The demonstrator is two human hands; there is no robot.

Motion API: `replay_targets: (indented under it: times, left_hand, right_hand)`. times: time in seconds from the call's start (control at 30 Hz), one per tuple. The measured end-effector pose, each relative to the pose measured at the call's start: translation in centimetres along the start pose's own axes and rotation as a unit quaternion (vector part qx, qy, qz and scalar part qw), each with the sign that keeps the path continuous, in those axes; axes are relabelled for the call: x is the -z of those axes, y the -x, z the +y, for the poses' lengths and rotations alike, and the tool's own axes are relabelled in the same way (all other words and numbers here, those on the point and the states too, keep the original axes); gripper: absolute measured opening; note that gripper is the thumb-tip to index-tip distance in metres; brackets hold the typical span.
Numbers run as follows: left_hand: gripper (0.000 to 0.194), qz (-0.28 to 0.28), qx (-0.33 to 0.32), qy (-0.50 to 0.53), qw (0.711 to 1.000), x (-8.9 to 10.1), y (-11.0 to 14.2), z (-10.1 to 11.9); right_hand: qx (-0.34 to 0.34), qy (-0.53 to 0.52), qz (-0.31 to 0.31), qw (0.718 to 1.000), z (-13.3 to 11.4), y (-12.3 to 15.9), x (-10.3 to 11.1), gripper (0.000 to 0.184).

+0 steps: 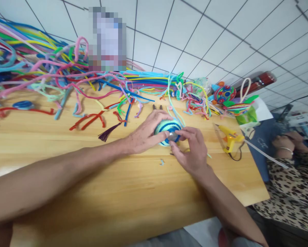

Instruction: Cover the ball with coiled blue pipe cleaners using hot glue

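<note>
A round ball (161,128) wound with blue and pale green pipe cleaner lies on the wooden table (133,192), with a bare silvery patch facing me. My left hand (150,133) wraps over its left side, the thumb pressed across the front beside that patch. From the right, my right hand (192,147) grips the ball's edge, thumb below and fingertips above the patch. Loose pale green strands (174,111) run up from behind the ball. What lies beneath my fingers is hidden.
Tangled pipe cleaners (53,68) heap along the back. A tassel (109,132) lies left, red pipe cleaner pieces (92,118) behind it. To the right stand a yellow glue gun (229,137) and a decorated ball (224,94). Another person's hands (284,147) rest beyond the table's right edge.
</note>
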State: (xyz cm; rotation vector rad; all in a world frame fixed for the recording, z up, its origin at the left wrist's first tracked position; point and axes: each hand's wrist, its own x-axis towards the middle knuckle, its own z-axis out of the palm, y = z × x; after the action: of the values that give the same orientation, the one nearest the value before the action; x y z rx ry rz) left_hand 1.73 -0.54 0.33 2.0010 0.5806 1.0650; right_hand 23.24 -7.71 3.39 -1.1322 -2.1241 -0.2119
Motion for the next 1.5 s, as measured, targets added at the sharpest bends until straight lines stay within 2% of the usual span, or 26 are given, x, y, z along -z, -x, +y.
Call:
replay_targets:
  times: [0.23, 0.5, 0.73, 1.5]
  left_hand:
    - [0.04, -0.008, 0.016, -0.005, 1.0, 0.0, 0.0, 0.3]
    - [0.038, 0.0, 0.008, 0.007, 1.0, -0.2, 0.2, 0.3]
    - [0.038, -0.021, 0.033, 0.043, 0.998, 0.0, 0.1, 0.1]
    - [0.036, -0.029, 0.06, 0.017, 0.998, 0.8, -0.7, 1.1]
  right_hand:
    - [-0.016, 0.002, 0.014, 1.0, -0.2, 0.8, -0.2, 0.039]
    - [-0.036, -0.016, 0.012, 0.999, -0.8, 2.6, -0.8, 0.056]
    - [-0.037, -0.015, 0.036, 0.999, -0.6, 2.7, -1.5, 0.056]
    - [-0.022, -0.04, 0.058, 0.997, -0.4, 2.4, -1.9, 0.055]
